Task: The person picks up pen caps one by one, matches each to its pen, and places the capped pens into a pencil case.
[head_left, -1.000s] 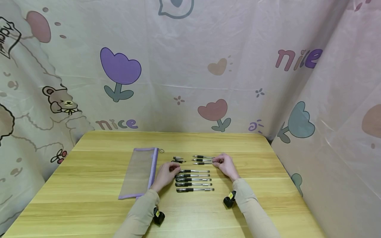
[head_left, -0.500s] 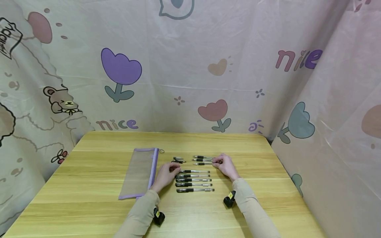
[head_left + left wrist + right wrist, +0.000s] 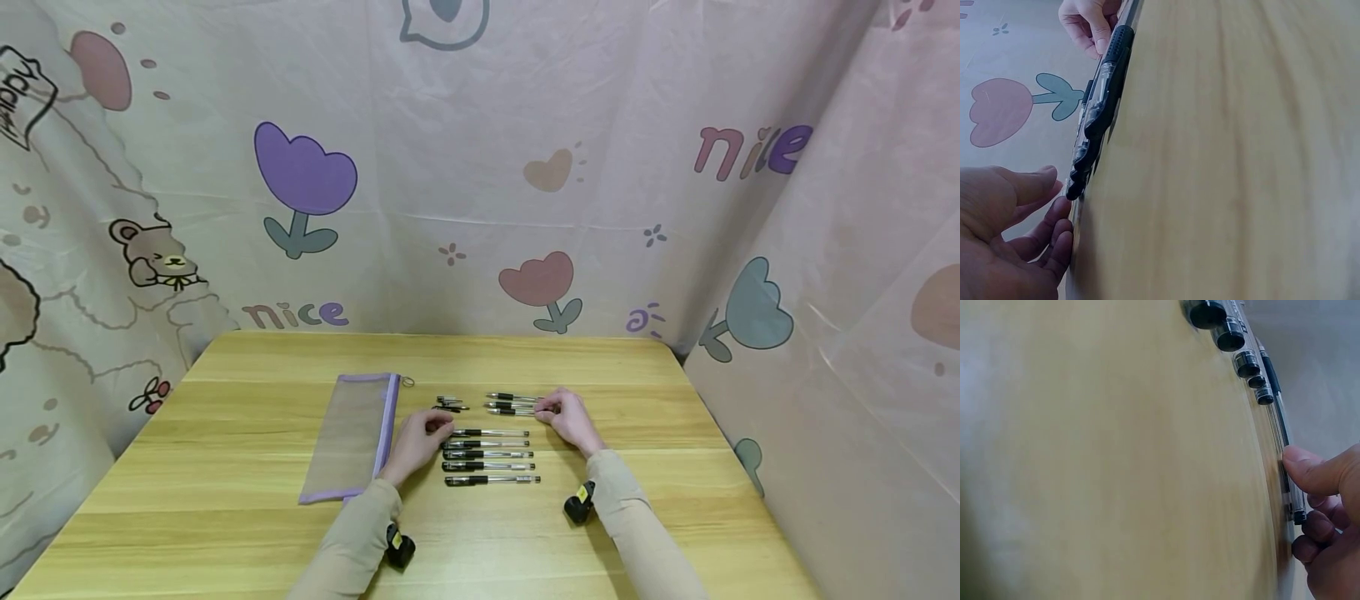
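Resting on the wooden table (image 3: pixel 225 467), both hands sit at opposite ends of the pens; the left hand (image 3: pixel 417 444) lies with loosely bent fingers just at the capped ends of the row of five pens (image 3: pixel 489 455), holding nothing that I can make out; the right hand (image 3: pixel 568 417) has thumb and fingers curled onto the end of one of the three uncapped pens (image 3: pixel 512 404) in the farther group, and the right wrist view shows the thumb pressing on a barrel (image 3: pixel 1283 428). A few loose caps (image 3: pixel 448 404) lie just behind the left hand; the mesh pencil pouch (image 3: pixel 352 435) with its purple zip edge lies flat to the left, near but apart from the row. I judge the step in hand to be squaring up or picking out a pen from the far group; the next move seems to call for a clean pinch without nudging its neighbours, which lie close together. Bare wood stretches toward the near edge and to the right; the printed curtain (image 3: pixel 480 183) hangs well behind.
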Demonstrator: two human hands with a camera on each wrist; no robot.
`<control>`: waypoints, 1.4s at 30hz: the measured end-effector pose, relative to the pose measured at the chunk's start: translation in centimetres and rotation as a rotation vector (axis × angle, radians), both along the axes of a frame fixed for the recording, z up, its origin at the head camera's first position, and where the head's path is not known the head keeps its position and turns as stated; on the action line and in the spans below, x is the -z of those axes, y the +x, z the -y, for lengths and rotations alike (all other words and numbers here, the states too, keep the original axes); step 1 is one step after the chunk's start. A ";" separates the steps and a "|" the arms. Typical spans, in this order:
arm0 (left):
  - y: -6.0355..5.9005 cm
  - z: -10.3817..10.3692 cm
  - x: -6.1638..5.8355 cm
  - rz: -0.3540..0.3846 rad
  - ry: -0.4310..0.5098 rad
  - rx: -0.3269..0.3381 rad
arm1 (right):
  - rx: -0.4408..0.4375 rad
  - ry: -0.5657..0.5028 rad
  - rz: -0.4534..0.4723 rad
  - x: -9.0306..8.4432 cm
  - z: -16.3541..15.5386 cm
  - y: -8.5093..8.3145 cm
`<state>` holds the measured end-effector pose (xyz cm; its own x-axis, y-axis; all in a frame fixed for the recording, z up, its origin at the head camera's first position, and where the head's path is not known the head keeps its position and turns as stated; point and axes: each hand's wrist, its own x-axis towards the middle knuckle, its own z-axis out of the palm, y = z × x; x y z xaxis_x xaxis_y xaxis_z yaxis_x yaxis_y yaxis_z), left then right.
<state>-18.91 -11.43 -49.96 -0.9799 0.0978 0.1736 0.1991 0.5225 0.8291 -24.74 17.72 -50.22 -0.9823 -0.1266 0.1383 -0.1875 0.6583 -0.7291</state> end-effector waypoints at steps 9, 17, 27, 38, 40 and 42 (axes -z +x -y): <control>-0.4 0.0 0.2 0.003 0.013 -0.059 | -0.019 0.004 -0.013 -0.2 0.1 0.4; -0.9 -0.1 -0.4 0.029 -0.016 -0.104 | -0.025 -0.001 0.000 -0.4 0.1 0.9; -2.1 0.0 -0.2 0.001 -0.122 -0.105 | -0.041 -0.023 0.000 -0.8 0.2 1.4; -2.6 0.2 -0.3 -0.053 -0.161 -0.102 | -0.048 -0.040 -0.004 -0.8 0.3 1.7; -2.7 0.3 -0.2 -0.049 -0.159 -0.101 | -0.052 -0.043 -0.001 -0.8 0.3 1.7; -2.7 0.4 -0.2 -0.047 -0.162 -0.099 | -0.053 -0.046 0.002 -0.7 0.2 1.6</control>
